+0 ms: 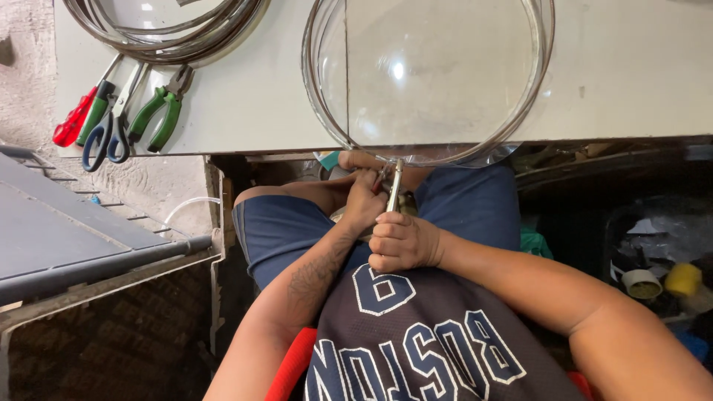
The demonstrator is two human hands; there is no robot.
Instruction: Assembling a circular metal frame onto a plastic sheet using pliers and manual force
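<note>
Below the table (pixel 631 89) edge, over the person's lap, both hands work close together at the near rim of a round glass lid (pixel 434 74) with a metal band. That lid lies flat on the table and overhangs its edge toward the person. The right hand (pixel 401 241) is fisted around the handle of a slim metal tool (pixel 394 184), which stands nearly upright with its tip at the lid's rim. The left hand (pixel 364 199) is just beside it — fingers curled and pinched at the same spot on the rim, touching the tool; what exactly they grip cannot be told. At the table's far left lie a red screwdriver (pixel 73 119), blue scissors (pixel 111 130) and green pliers (pixel 160 111), side by side — well apart from the hands. Behind them sits a stack of metal rings (pixel 174 33).
</note>
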